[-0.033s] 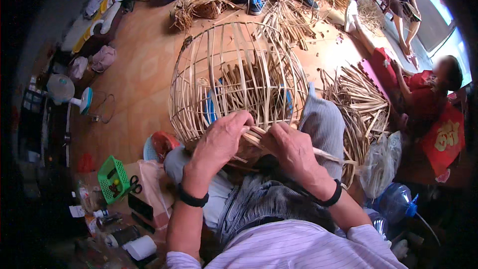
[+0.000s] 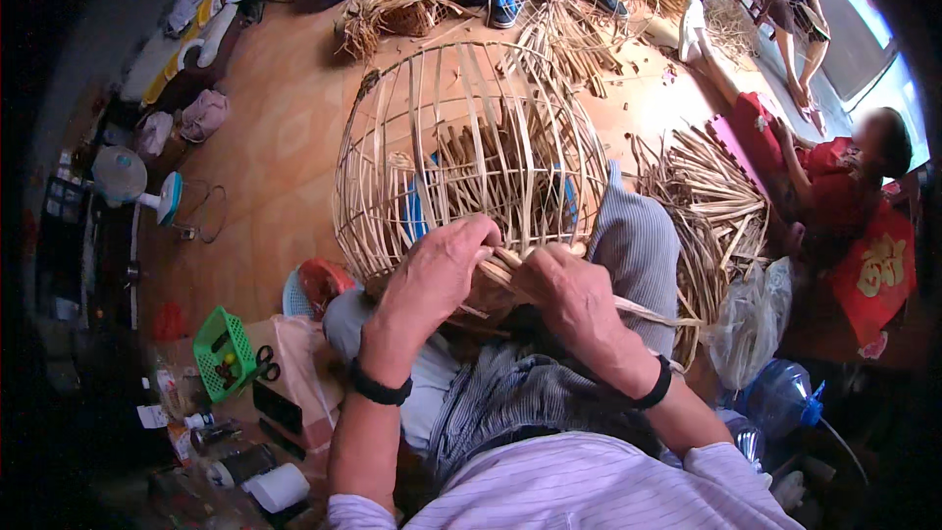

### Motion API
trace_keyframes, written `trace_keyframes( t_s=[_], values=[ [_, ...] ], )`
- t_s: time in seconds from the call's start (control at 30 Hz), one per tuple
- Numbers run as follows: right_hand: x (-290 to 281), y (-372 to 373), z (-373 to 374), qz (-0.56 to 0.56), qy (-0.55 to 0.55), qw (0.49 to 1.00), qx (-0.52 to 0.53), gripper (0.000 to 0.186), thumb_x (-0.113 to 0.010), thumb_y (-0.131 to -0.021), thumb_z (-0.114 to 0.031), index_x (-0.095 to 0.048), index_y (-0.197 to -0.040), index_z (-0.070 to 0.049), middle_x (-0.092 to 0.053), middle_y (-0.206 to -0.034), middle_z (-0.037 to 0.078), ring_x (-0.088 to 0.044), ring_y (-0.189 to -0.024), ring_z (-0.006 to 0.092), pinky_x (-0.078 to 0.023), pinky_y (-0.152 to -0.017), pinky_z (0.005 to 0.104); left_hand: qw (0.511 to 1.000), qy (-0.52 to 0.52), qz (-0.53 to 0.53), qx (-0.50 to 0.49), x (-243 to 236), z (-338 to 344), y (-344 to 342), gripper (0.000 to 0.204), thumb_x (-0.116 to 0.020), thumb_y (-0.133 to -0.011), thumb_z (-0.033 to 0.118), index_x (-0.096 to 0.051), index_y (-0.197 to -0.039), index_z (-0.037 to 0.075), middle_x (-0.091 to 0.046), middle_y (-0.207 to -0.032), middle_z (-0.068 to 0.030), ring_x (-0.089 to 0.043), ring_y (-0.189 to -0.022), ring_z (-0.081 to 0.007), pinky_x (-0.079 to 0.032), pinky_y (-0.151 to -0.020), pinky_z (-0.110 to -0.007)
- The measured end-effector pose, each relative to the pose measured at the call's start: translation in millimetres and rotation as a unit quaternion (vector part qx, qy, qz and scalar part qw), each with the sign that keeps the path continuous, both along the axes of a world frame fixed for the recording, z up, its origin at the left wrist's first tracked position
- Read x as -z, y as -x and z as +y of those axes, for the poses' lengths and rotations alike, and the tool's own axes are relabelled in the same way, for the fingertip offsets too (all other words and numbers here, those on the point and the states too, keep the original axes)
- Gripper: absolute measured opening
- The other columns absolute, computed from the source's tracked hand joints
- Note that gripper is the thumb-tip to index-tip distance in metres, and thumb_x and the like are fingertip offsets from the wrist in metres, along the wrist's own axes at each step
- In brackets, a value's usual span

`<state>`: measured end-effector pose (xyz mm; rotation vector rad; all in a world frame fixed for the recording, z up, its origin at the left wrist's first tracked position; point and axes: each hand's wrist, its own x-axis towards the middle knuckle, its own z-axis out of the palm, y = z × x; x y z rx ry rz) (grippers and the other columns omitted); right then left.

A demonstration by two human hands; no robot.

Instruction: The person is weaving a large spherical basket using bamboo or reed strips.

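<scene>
Between my knees stands an open, rounded basket frame [image 2: 528, 162] of pale split strips tied by thin hoops. My left hand [image 2: 440, 267] pinches a bundle of flat tan strips [image 2: 503, 260] at the basket's near edge, thumb and forefinger together. Just right of it, my right hand [image 2: 569, 287] is closed on the same strips, its fingertips curled under and partly hidden. A loose strip end [image 2: 643, 310] sticks out to the right past my right hand, over my grey trouser leg. Cut stalks [image 2: 471, 162] show through the frame's ribs.
Dried stalks [image 2: 711, 211] are heaped on the right, with more bundles [image 2: 402, 5] farther off. A seated person in red [image 2: 839, 167] is at far right. On the left are a green basket [image 2: 218, 348], scissors [image 2: 265, 365] and a fan [image 2: 123, 175]. A water jug [image 2: 780, 397] stands lower right.
My right hand has shifted very slightly at the strips. My left hand and the basket frame look the same.
</scene>
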<state>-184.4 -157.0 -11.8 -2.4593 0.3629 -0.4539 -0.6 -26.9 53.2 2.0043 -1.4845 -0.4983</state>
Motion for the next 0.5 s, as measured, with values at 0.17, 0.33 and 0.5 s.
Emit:
trace_keyframes(
  t_s=[0.17,0.33,0.5],
  values=[
    [-16,-1,23,0.046,0.058,0.997,-0.023,0.02,-0.065,-0.093,-0.01,-0.058,-0.111,-0.011,-0.063,-0.1,0.012,-0.073,-0.085,0.0362,-0.059,-0.067,0.0482,0.998,-0.057,-0.015,-0.008,0,-11,-3,0.017,-0.069,-0.095,-0.001,-0.062,-0.11,0.001,-0.069,-0.096,-0.0243,-0.071,-0.097,-0.0454,-0.055,-0.084,-0.051],
    [-11,1,-32,-0.035,-0.025,0.999,0.012,0.007,-0.072,-0.097,-0.01,-0.066,-0.098,-0.005,-0.068,-0.089,0.015,-0.071,-0.085,0.0405,-0.055,-0.07,0.0497,0.998,-0.049,-0.014,-0.029,0,-13,1,0.016,-0.072,-0.094,0.001,-0.064,-0.108,0.001,-0.071,-0.092,-0.0241,-0.072,-0.094,-0.045,-0.056,-0.082,-0.05],
    [2,4,-23,-0.018,-0.042,0.998,0.034,0.03,-0.082,-0.09,-0.022,-0.06,-0.102,-0.005,-0.067,-0.088,0.017,-0.07,-0.083,0.0434,-0.055,-0.068,0.0526,0.999,-0.019,0.022,-0.025,5,-12,-4,0.012,-0.071,-0.095,0.0,-0.065,-0.106,0.001,-0.071,-0.091,-0.0253,-0.071,-0.093,-0.0461,-0.055,-0.082,-0.051]
  ],
)
